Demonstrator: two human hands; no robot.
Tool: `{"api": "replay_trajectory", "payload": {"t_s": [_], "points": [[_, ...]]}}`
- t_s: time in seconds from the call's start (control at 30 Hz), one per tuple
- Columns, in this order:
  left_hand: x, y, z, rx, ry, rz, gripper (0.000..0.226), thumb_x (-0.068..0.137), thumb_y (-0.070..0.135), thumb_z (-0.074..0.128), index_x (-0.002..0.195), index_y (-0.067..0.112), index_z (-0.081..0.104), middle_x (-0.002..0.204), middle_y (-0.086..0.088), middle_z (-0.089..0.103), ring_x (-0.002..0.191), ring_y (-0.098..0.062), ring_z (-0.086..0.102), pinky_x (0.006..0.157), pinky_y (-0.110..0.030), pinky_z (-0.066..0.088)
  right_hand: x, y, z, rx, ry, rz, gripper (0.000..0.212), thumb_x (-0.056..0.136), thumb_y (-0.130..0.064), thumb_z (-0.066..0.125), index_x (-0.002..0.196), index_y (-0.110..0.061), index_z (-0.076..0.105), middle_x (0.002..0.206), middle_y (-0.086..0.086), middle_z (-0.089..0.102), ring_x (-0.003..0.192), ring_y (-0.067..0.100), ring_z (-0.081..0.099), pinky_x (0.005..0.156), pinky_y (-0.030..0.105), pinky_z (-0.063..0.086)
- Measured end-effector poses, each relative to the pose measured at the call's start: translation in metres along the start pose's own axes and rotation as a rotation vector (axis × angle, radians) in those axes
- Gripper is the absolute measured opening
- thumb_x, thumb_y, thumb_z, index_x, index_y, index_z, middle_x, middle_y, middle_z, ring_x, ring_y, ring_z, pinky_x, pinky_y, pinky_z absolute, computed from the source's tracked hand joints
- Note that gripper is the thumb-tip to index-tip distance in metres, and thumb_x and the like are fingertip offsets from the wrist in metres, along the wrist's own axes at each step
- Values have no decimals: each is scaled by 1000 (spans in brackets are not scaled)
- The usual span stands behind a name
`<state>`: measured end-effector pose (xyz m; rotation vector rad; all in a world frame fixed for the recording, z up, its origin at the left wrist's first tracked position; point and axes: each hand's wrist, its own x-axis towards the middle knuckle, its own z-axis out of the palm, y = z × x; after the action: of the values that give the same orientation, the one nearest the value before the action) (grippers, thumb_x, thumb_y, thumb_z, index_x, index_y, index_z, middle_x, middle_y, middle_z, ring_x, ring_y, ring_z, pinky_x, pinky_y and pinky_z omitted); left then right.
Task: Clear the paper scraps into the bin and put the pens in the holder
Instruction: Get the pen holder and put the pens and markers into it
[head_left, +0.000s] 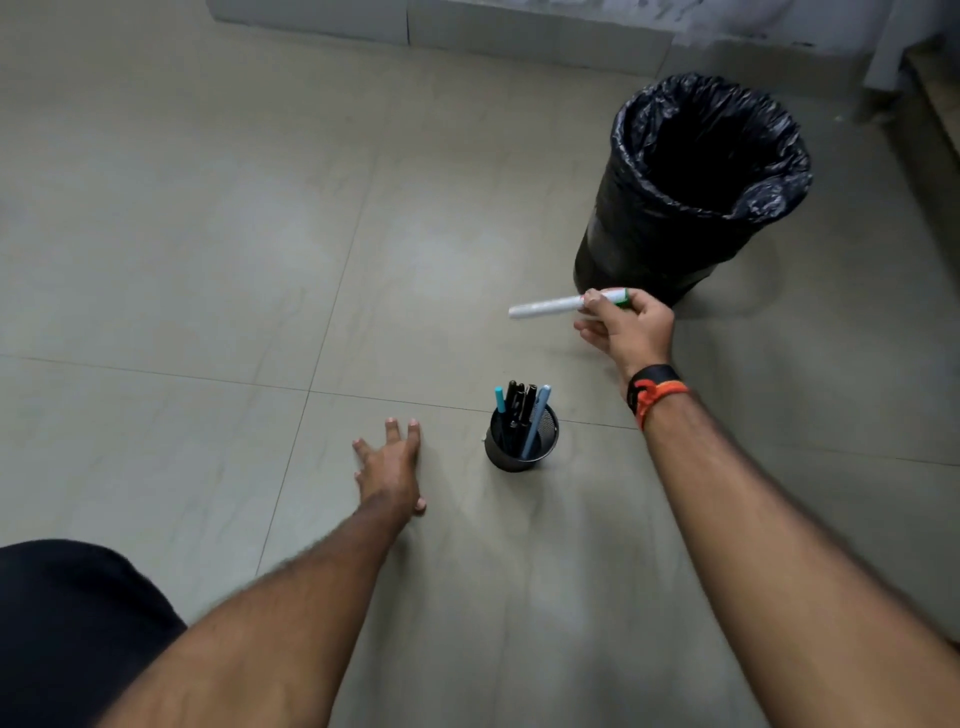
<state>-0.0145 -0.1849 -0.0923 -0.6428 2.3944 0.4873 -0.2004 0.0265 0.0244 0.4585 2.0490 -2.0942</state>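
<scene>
2 hands are seen over a floor (208, 234) of large pale grey-green tiles, divided by thin dark grout lines. The left hand (389, 460) is laid flat on a tile, fingers straight and spread, with nothing held, a little to the left of the holder (511, 460). The holder, a small black mesh cup, is stood upright on the floor between the 2 forearms. Several pens (519, 410) are stood in it and lean against its rim: dark ones, 1 teal and 1 light blue.

The right hand (628, 327) is held beyond the holder. A marker (545, 306) is pinched near its green end between thumb and forefinger, and the other fingers are loosely extended beneath. The marker's white barrel is pointed leftwards, roughly level. A black and orange band (654, 389) is worn on the right wrist.

The bin (639, 249), round and lined with a black bag folded over its rim, is stood upright on the floor just behind the right hand; its inside is too dark to be read.

At the far edge the floor is met by a pale wall base (415, 21). A dark garment (67, 623) is seen at the lower left corner.
</scene>
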Motion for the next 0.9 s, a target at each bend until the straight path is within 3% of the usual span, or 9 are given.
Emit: {"api": "replay_trajectory", "payload": {"t_s": [0.17,0.27,0.37,0.43,0.5,0.63,0.73,0.83,0.9], "points": [[-5,3,-4,26,-9,-5,115,72,13,82,153,30,3,163,1,-5,144,-51,-4,106,-56,39,-43,17,-15,-233,-13,-73,13,82,-10,72,74,-11,62,68,13,67,46,14,62,52,27,54],[-6,6,0,24,3,-14,117,70,24,84,153,26,3,162,-3,-3,144,-48,1,107,-54,39,-60,37,-15,-502,-61,-130,16,72,-28,75,69,-18,64,64,6,70,54,24,67,60,39,57],[-8,15,6,-59,95,25,118,59,47,87,150,20,16,155,-9,17,139,-37,21,111,-45,36,-75,53,-14,-826,-108,-173,20,71,-35,76,75,-18,67,65,-5,66,67,20,65,63,30,51],[-10,26,9,-132,157,112,117,59,49,86,149,15,21,151,-10,25,138,-32,26,113,-39,31,-84,63,-15,-945,-131,-170,21,74,-33,76,71,-17,62,65,-6,61,69,20,58,60,25,39],[-13,39,11,-234,189,198,115,59,45,88,149,13,23,154,-9,26,141,-30,25,115,-36,27,-89,72,-16,-1008,-137,-160,23,76,-33,76,73,-15,62,71,-3,64,73,22,59,61,24,36],[-16,57,13,-371,228,304,106,57,39,89,144,16,34,146,-3,39,134,-24,37,109,-33,36,-89,80,-15,-1000,-119,-197,21,74,-32,79,86,-20,66,79,-4,69,79,18,63,66,26,45],[-18,67,11,-444,233,334,100,58,36,89,142,20,37,143,1,42,131,-20,41,106,-32,39,-85,85,-22,-815,-3,-156,33,69,-31,81,97,-24,64,80,-4,67,74,16,61,70,29,49],[-18,73,6,-534,221,334,92,59,31,88,138,24,42,139,3,48,127,-17,47,100,-27,39,-83,99,-37,-526,2,106,37,70,-10,71,105,-17,63,98,5,66,74,21,62,73,38,55],[-18,75,2,-571,184,337,86,59,28,87,134,26,45,133,5,55,116,-16,54,93,-27,44,-84,111,-45,-600,-157,203,57,72,4,68,125,-13,56,119,7,59,87,21,59,76,38,55]]}}
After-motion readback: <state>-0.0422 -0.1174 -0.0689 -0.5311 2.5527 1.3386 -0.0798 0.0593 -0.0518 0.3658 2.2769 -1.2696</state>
